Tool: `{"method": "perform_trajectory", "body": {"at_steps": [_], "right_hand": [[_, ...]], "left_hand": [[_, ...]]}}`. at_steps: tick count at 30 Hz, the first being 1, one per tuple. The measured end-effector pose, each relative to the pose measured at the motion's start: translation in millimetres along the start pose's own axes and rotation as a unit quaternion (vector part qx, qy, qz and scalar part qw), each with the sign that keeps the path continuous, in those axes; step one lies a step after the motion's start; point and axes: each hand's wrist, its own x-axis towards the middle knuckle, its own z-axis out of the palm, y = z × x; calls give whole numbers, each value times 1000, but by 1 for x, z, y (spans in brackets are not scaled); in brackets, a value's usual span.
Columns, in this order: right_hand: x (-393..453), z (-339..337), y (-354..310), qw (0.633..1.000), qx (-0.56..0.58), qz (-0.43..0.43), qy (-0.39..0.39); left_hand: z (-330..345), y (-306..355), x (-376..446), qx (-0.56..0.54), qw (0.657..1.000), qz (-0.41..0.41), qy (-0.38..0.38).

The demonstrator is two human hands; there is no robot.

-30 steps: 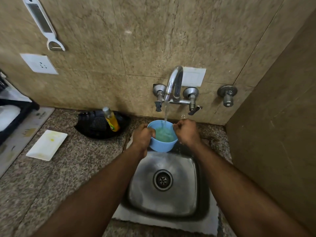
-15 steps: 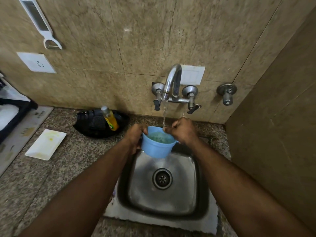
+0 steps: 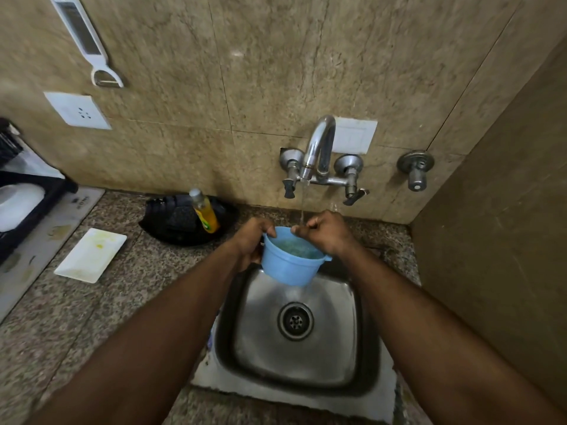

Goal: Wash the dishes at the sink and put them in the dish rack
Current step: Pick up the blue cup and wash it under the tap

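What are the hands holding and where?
Both hands, left and right, grip the blue bowl at opposite sides of its rim.

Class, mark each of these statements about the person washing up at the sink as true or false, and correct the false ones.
1. Both hands, left hand and right hand, hold the small blue plastic bowl. True.
2. Water runs from the chrome wall tap. True.
3. The blue bowl rests on the floor of the steel sink. False: it is held above the sink.
4. The flat white rectangular plate lies in the sink. False: it lies on the granite counter, to the left.
5. The yellow liquid bottle stands left of the tap. True.
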Motion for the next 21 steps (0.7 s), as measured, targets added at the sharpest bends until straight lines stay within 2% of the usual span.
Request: {"method": "perform_trajectory", "body": {"at_steps": [4,8,12,14,17,19,21], "right_hand": [[-1,-2,8,1000,-8,10,-16],[-3,-7,19,998,-60,-12,-26],[-12,-6,30,992,-102,-6,68],[-25,-4,32,981,-155,-17,113],[-48,3,31,946,-256,-106,169],[-62,13,31,922,-283,-227,135],[-70,22,34,907,-303,-287,61]], "left_hand": [[6,-3,5,8,999,-7,-53],[18,-17,25,0,998,-2,-56],[35,-20,21,-27,998,-1,-53],[43,-25,20,-15,1000,-14,-18],[43,-34,27,-40,999,17,23],[38,-35,31,-63,996,45,44],[32,-30,29,-92,992,62,62]]}}
